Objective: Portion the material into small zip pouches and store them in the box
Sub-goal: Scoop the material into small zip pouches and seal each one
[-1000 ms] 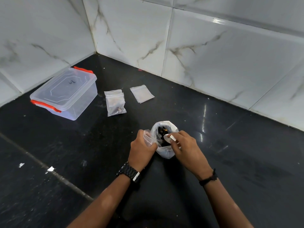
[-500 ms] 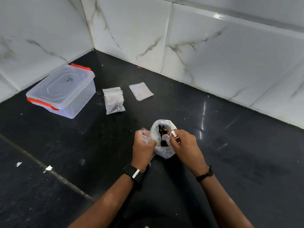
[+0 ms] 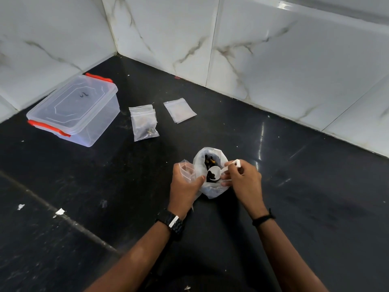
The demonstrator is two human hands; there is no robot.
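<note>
two hands work at one white plastic bag [image 3: 212, 187] of dark material [image 3: 209, 162] standing open-mouthed on the black surface [image 3: 315, 197]. the left hand [image 3: 185, 187] grips an empty zip pouch [image 3: 186, 168] just beside the bag's rim, apparently so the transfer is short; the right hand [image 3: 244, 182], wrist bent, pinches a white scoop [image 3: 216, 172] loaded over the mouth. filled pouches [image 3: 144, 122] and spare pouches [image 3: 180, 110] lie between the bag and the lidded, red-latched storage box [image 3: 73, 110], probably awaiting boxing.
</note>
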